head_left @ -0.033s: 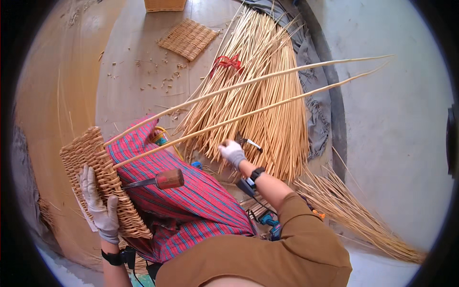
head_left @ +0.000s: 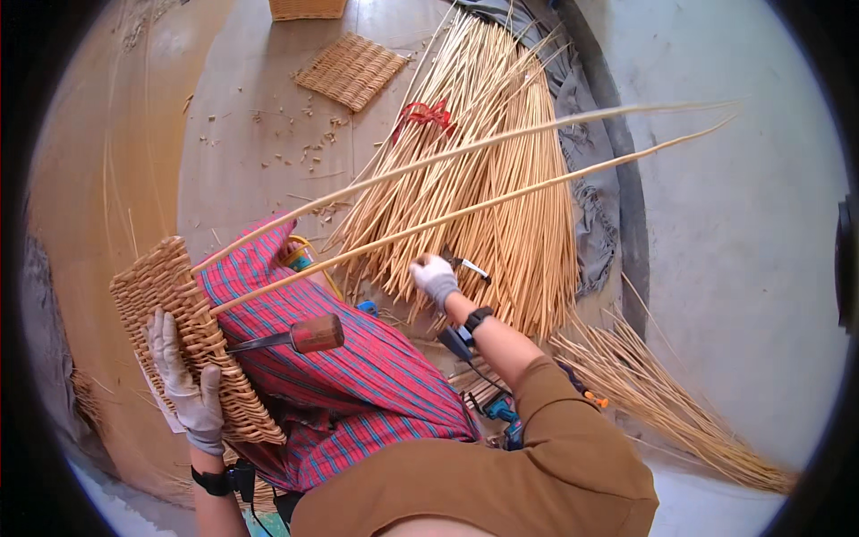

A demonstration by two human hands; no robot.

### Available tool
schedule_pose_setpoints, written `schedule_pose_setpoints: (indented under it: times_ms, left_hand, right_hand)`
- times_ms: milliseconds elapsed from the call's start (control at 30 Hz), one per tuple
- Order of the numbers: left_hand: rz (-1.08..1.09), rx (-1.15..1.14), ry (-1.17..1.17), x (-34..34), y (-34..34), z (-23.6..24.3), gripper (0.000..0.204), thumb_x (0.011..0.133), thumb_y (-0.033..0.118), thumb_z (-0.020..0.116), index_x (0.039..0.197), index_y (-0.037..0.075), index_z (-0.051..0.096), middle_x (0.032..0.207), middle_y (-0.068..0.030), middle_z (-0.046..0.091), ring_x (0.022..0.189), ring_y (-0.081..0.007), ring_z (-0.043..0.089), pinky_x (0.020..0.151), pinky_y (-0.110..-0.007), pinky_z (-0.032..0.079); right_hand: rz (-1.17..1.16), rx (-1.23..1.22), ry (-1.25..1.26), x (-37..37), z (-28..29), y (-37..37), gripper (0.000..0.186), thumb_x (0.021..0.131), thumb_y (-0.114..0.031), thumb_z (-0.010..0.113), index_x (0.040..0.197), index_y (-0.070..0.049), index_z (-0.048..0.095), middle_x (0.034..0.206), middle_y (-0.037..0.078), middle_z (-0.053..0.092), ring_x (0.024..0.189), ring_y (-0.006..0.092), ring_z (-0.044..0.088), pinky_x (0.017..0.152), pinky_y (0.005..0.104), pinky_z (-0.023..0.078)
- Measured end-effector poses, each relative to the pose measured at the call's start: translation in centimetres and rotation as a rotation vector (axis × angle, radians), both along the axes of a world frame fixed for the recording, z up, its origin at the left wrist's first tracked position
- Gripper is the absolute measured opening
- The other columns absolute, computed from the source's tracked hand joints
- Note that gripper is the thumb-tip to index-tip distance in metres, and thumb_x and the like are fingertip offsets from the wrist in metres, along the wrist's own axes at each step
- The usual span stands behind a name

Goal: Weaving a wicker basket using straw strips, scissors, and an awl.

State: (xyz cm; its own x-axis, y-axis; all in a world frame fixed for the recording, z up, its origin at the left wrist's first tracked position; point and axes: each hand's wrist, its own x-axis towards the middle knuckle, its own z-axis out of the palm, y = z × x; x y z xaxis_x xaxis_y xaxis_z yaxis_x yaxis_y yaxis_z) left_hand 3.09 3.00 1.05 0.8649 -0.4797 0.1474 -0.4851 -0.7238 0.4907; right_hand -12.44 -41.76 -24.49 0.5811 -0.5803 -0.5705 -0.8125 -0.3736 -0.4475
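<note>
My gloved left hand (head_left: 183, 385) grips a woven cane panel (head_left: 143, 277) tilted on my lap, fingers stretched along it. Two long canes (head_left: 420, 223) reach out of the panel to the upper right. A metal tool with a wooden handle (head_left: 315, 334) pokes from its weave, above my plaid-covered lap (head_left: 358, 394). My gloved right hand (head_left: 432, 278) has curled fingers, below the lower cane and beside a small black-and-silver cutting tool (head_left: 470, 267); I cannot make out what, if anything, is in it.
A big heap of canes (head_left: 519, 161) with a red tie lies on grey cloth ahead, a looser bundle (head_left: 653, 403) at right. A square woven mat (head_left: 349, 72), a basket (head_left: 306, 9) and cane offcuts are on the floor. A teal power tool (head_left: 508, 421) sits by my right side.
The protruding canes have shifted very slightly, their far tips now blurred. Both hands are almost exactly where they were.
</note>
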Motion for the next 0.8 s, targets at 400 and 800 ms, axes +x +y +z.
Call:
schedule_pose_setpoints:
  times_ms: [400,800]
  left_hand:
    - [0.039,-0.047,-0.060,-0.2,0.1,-0.8,0.090,0.102,0.068,0.054,0.163,0.004,0.042,0.170,-0.0198,0.037,0.161,-0.0425,0.026,0.132,-0.054,0.015]
    - [0.076,-0.038,-0.064,-0.4,-0.4,-1.0,0.086,0.102,0.064,0.057,0.162,0.004,0.043,0.168,-0.0201,0.041,0.160,-0.0419,0.029,0.132,-0.055,0.015]
  right_hand:
    - [0.201,-0.126,0.104,8.0,-3.3,-1.0,0.045,0.094,-0.041,0.061,0.113,-0.005,0.079,0.107,0.025,0.077,0.108,0.0417,0.073,0.097,0.0485,0.057]
    - [-0.151,0.292,-0.922,5.1,18.3,4.6,0.014,0.105,-0.013,0.069,0.109,0.001,0.071,0.076,0.002,0.066,0.069,0.0077,0.061,0.060,0.0274,0.049]
